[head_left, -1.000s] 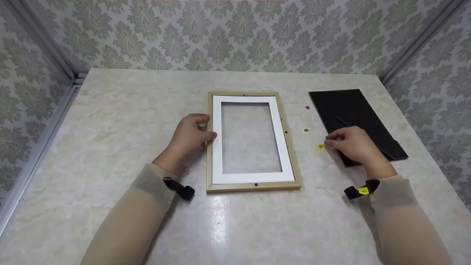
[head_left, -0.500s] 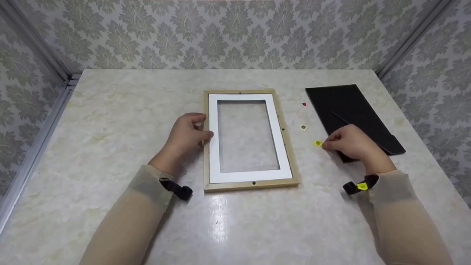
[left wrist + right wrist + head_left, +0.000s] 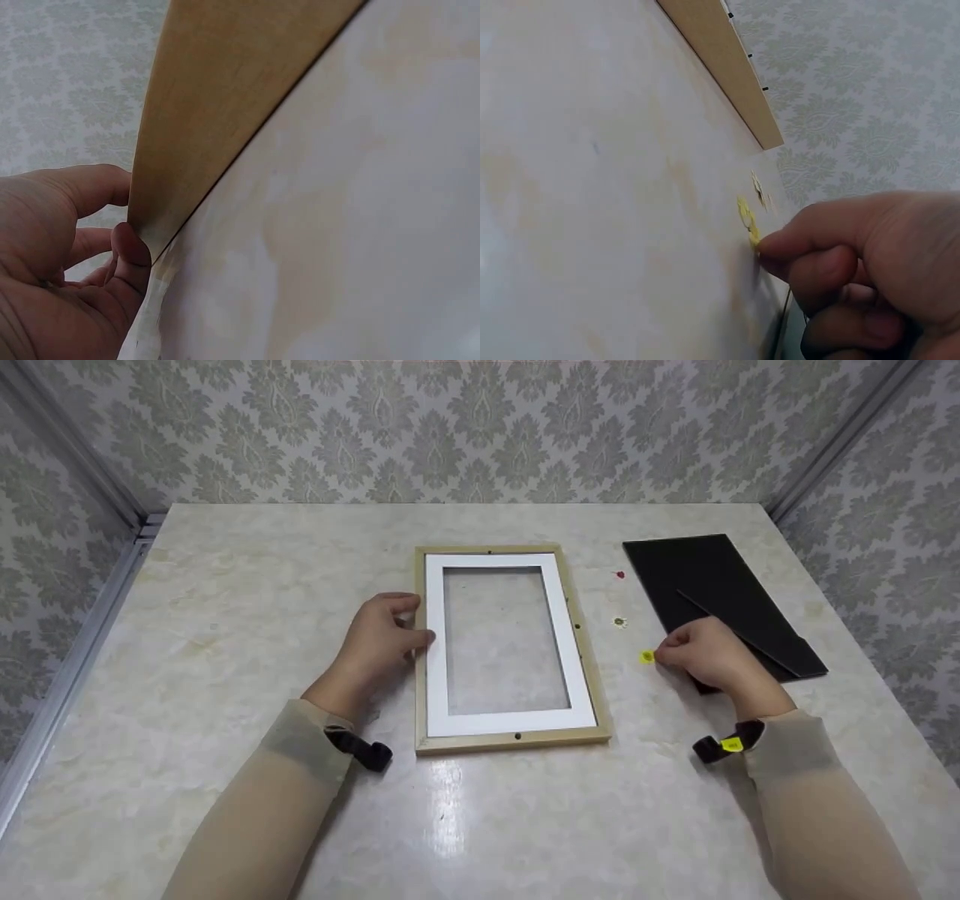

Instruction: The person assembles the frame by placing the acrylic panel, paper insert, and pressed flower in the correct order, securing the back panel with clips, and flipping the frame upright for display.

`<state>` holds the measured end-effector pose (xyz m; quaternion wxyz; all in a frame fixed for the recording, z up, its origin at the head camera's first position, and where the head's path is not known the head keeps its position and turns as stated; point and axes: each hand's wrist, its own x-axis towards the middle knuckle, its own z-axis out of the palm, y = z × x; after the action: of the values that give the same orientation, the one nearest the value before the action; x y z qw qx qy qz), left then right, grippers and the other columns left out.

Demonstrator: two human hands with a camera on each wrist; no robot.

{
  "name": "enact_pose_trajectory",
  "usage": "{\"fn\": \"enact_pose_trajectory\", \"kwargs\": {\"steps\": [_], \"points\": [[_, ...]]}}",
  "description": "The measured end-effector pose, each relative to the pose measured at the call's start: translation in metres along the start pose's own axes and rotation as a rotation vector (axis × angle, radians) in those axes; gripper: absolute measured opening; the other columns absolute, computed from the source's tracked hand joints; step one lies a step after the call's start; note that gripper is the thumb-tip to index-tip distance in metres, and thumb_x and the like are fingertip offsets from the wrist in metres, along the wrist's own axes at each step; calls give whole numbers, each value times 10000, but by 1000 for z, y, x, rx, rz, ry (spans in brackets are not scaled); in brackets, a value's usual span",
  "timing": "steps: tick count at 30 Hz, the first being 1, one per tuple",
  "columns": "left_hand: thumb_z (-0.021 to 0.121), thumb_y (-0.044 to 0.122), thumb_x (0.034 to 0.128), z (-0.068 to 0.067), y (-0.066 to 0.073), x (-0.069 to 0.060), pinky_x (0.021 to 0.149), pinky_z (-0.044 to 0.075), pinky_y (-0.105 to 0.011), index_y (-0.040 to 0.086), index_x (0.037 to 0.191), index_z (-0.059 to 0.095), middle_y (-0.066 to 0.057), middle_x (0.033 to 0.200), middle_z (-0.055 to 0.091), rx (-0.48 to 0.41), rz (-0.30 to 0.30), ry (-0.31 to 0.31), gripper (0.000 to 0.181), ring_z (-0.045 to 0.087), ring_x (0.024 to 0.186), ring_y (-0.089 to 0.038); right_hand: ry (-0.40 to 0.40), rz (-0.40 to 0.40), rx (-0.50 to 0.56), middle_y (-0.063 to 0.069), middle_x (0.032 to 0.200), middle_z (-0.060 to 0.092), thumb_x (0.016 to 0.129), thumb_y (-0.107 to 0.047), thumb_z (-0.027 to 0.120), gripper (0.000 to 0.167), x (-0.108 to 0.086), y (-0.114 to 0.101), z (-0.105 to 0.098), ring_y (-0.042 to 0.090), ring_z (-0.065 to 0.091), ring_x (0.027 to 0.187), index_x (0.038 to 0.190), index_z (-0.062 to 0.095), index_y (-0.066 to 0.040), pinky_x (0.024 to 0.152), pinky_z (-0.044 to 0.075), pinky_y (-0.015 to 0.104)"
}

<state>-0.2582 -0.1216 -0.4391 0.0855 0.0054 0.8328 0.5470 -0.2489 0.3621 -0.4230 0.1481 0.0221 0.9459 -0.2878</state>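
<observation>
A light wooden picture frame [image 3: 512,741] with a white mat [image 3: 510,721] lies on the table. My left hand [image 3: 379,634] grips its left side, thumb over the upper edge and fingers along the outside; the left wrist view shows this hand [image 3: 75,255] at the frame's side [image 3: 202,90]. To the right of the frame, my right hand [image 3: 697,651] pinches the edge of a small yellow pressed flower [image 3: 646,657] between thumb and forefinger. In the right wrist view the yellow flower [image 3: 745,214] appears at the fingertips, close to the tabletop.
Beyond the yellow flower lie a white pressed flower [image 3: 619,622] and a small red one [image 3: 619,574]. A black backing board [image 3: 727,577] with a stand flap lies at the right, partly under my right hand. Patterned walls [image 3: 480,435] border the table.
The head view has shifted slightly. My right fingertips have settled a little lower at the yellow flower's edge, which stays in about the same place. The left hand keeps its position on the frame.
</observation>
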Motion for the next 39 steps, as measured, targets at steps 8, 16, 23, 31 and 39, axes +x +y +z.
{"fn": "enact_pose_trajectory", "kwargs": {"steps": [8, 16, 23, 31, 39], "points": [[802, 76, 984, -6, 2, 0, 824, 576, -175, -10, 1623, 579, -149, 1738, 476, 25, -2, 21, 682, 566, 1293, -275, 13, -31, 72, -86, 663, 601, 997, -261, 788, 216, 6, -2, 0, 112, 504, 560, 1000, 831, -49, 529, 447, 288], [808, 56, 975, -8, 0, -2, 851, 587, -175, -17, 1636, 557, -136, 1753, 464, -4, -12, 21, 711, 582, 1325, -278, 18, -58, 222, -142, 617, 529, 1011, -258, 799, 293, 4, 0, 0, 49, 387, 518, 1114, 835, 14, 516, 387, 265], [816, 38, 957, -8, 0, -5, 825, 587, -163, -33, 1626, 559, -145, 1743, 479, -26, -1, 31, 721, 598, 1320, -283, -25, -97, 384, -135, 541, 424, 1055, -200, 750, 307, -2, -8, 2, 56, 359, 505, 1173, 773, 82, 543, 398, 248], [823, 39, 955, -1, -7, -5, 881, 634, -211, -31, 1617, 574, -142, 1743, 470, -41, -31, 22, 711, 621, 1321, -285, -73, -134, 445, -121, 575, 457, 1017, -153, 760, 175, -2, -36, 15, 49, 372, 516, 1042, 772, 20, 517, 331, 234], [833, 39, 936, 2, -1, -1, 797, 612, -195, -34, 1599, 593, -121, 1738, 488, -37, 1, 38, 709, 618, 1318, -282, -144, -210, 507, -125, 578, 447, 1016, -112, 751, 108, 18, -94, 33, 43, 344, 523, 960, 789, -27, 542, 304, 223]]}}
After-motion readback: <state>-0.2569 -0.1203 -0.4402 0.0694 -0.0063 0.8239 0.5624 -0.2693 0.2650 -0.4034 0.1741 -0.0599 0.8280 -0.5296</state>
